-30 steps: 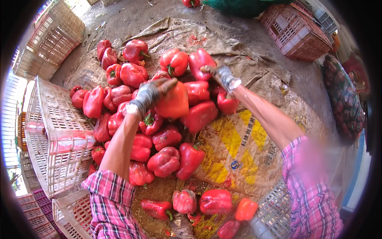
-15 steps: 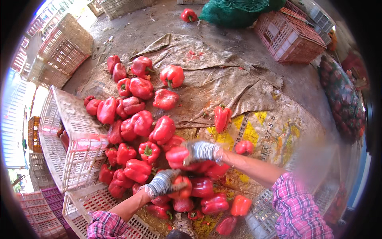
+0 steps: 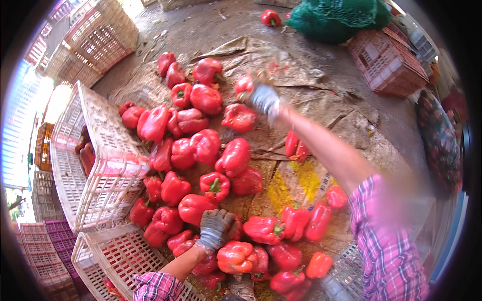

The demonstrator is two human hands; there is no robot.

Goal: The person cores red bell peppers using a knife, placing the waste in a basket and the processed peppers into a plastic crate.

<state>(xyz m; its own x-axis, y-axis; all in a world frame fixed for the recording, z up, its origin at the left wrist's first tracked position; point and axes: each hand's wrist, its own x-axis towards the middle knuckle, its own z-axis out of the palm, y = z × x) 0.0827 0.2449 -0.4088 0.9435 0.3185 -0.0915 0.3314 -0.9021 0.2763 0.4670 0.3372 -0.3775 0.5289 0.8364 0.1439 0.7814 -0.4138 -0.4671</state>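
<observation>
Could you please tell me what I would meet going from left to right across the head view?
Orange crate, white crate with a reddish band, gloved left hand, gloved right hand, rightmost loose red pepper, pinkish crate at upper right, filled mesh bag.

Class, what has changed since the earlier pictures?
The right hand let go near the body and moved forward to a far pepper. The left hand let go of an orange-red pepper but stayed low. The white crates and green net stayed put.
</observation>
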